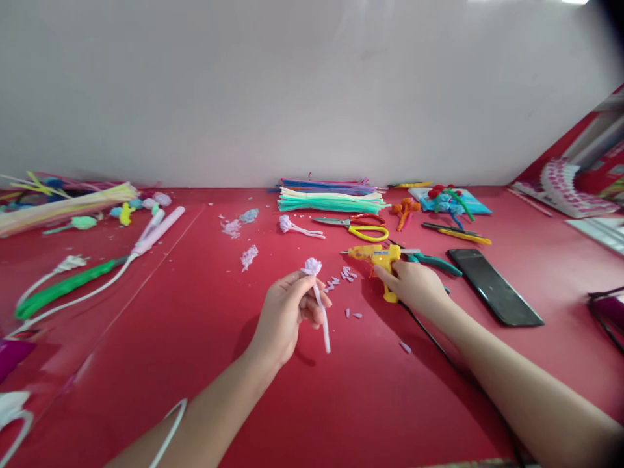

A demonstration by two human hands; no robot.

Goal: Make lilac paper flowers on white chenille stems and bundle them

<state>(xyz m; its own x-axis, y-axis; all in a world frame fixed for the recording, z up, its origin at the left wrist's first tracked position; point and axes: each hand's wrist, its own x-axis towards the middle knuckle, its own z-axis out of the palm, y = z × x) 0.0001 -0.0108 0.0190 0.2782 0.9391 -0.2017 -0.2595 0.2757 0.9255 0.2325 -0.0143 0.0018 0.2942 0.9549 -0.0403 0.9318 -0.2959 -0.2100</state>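
Note:
Between the thumb and fingers of my left hand (pixel 287 309) is a pale lilac pipe cleaner flower (pixel 312 266), its stem hanging down toward me. My right hand (pixel 416 284) is closed around a yellow hot glue gun (pixel 385 258), whose nozzle points left. The gun sits low over the table, and I cannot tell whether it touches it. Small lilac petal-like pieces (pixel 347 274) lie scattered between my hands. Beyond them rests another lilac flower with a stem (pixel 297 227), beside scissors with yellow and red handles (pixel 363 227).
Bundled pipe cleaners (pixel 331 200) lie near the wall. A black phone (pixel 494 286) and teal-handled pliers (pixel 436 262) are at the right. On the left are a pink corded styling iron (pixel 158 231), a green-handled tool (pixel 71 287) and fluffy scraps (pixel 249 257). The glue gun's cord (pixel 439 344) runs under my right forearm.

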